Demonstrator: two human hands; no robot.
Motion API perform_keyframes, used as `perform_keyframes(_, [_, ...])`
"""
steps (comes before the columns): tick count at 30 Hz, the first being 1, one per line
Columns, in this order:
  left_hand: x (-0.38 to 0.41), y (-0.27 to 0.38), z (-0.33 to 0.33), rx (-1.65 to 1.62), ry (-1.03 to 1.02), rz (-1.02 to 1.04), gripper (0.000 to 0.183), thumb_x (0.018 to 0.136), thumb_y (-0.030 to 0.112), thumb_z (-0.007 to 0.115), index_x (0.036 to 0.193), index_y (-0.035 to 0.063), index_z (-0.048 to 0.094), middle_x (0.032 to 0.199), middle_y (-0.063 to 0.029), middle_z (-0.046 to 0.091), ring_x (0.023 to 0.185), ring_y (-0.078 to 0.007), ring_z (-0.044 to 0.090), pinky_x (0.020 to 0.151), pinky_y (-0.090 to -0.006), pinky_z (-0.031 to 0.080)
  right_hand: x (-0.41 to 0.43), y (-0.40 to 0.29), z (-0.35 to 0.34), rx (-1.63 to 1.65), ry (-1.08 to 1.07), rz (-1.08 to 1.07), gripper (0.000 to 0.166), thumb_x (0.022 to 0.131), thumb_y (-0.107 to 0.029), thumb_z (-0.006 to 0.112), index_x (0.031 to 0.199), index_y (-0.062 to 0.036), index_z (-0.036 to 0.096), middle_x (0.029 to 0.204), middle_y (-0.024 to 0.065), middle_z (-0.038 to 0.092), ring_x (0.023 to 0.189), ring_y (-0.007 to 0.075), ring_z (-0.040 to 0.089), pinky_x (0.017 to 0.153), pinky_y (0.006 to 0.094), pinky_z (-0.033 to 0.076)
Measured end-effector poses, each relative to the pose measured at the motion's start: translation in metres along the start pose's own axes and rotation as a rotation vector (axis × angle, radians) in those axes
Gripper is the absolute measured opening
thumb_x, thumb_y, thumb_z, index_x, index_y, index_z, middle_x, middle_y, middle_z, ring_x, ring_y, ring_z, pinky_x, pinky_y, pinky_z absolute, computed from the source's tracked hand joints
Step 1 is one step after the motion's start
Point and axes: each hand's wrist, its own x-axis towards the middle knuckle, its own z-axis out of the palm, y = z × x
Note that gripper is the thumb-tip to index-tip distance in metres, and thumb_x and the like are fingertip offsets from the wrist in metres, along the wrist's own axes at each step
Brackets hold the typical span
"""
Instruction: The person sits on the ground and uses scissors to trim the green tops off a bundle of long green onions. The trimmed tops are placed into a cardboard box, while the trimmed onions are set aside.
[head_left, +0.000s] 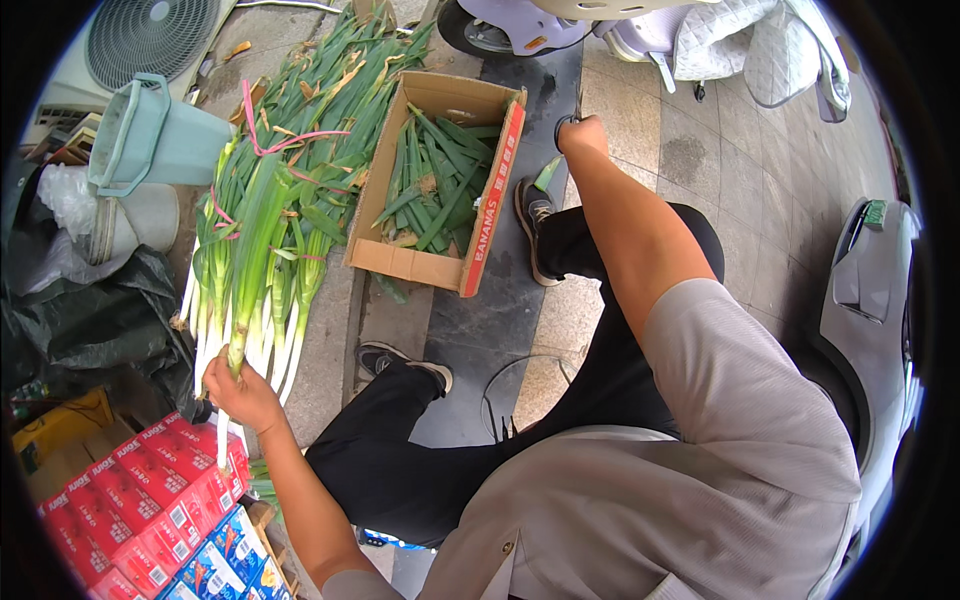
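My left hand (244, 394) grips the pale lower stalk of a large green onion (259, 247). Its white root end points toward me, and its green leaves lie over a big pile of green onions (322, 142) with pink ties around some bunches. Out to the right, my right hand (585, 139) is closed on scissors (561, 133); a black handle loop shows, while the blades are hard to make out. Just below that hand is a cut piece of green leaf (549, 174), near my shoe. Between my hands stands a cardboard banana box (409, 261) containing cut green leaves (442, 187).
A pale green bucket (187, 142) lies tipped beside an air-conditioner unit (150, 37). Stacked red juice cartons (150, 495) and blue cartons (232, 559) stand near my left forearm. Scooters (517, 22) are parked ahead and at right (862, 277). A stone curb edge (351, 330) runs beside the box.
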Motion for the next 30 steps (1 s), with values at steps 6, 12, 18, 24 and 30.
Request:
perform_keyframes(6, [-0.005,0.0,-0.002,-0.175,-0.078,-0.077,0.031,0.083,-0.008,0.068,0.113,-0.0009,0.069,0.11,-0.0142,0.062,0.104,-0.0314,0.061,0.091,-0.0397,0.049,0.049,0.1,0.132,-0.181,-0.286,0.181,0.073,0.072,-0.054,0.086,0.115,0.0044,0.072,0.119,0.0234,0.071,0.113,0.0373,0.069,0.094,0.0426,0.054])
perform_keyframes(12, [-0.012,-0.045,-0.04,-0.073,-0.036,-0.384,0.029,0.084,0.001,0.077,0.111,-0.0031,0.068,0.108,-0.0133,0.066,0.102,-0.0284,0.062,0.095,-0.0359,0.048,0.028,0.103,0.183,0.193,-0.144,0.351,0.046,0.076,-0.024,0.074,0.109,0.0074,0.073,0.104,0.0195,0.075,0.096,0.0337,0.074,0.085,0.0429,0.058])
perform_keyframes(18, [-0.109,-0.167,-0.134,-0.494,0.725,-0.875,0.026,0.094,0.014,0.076,0.113,0.001,0.065,0.092,-0.0011,0.064,0.084,-0.0099,0.058,0.079,-0.0263,0.048,0.032,0.041,0.129,0.742,0.127,0.159,0.034,0.072,-0.018,0.086,0.096,0.0008,0.072,0.099,0.0151,0.074,0.083,0.0271,0.071,0.073,0.0427,0.058])
perform_keyframes(24, [-0.312,-0.256,-0.149,-0.813,0.969,-1.496,0.024,0.096,0.01,0.072,0.119,0.0087,0.064,0.091,-0.0001,0.063,0.081,-0.0127,0.058,0.075,-0.0308,0.049,-0.01,-0.025,0.081,0.99,-0.567,-0.197,0.009,0.092,-0.011,0.069,0.098,-0.0039,0.067,0.09,0.0079,0.071,0.07,0.0203,0.066,0.06,0.0306,0.05])
perform_keyframes(30, [-0.38,-0.298,-0.149,-1.202,1.269,-1.669,0.009,0.102,0.022,0.065,0.102,0.014,0.06,0.089,-0.0006,0.061,0.081,-0.016,0.056,0.077,-0.0363,0.048,-0.207,-0.045,0.012,0.637,-0.878,-0.398,0.036,0.093,-0.028,0.075,0.116,-0.0041,0.063,0.101,0.0048,0.071,0.075,0.0123,0.063,0.061,0.0258,0.047])
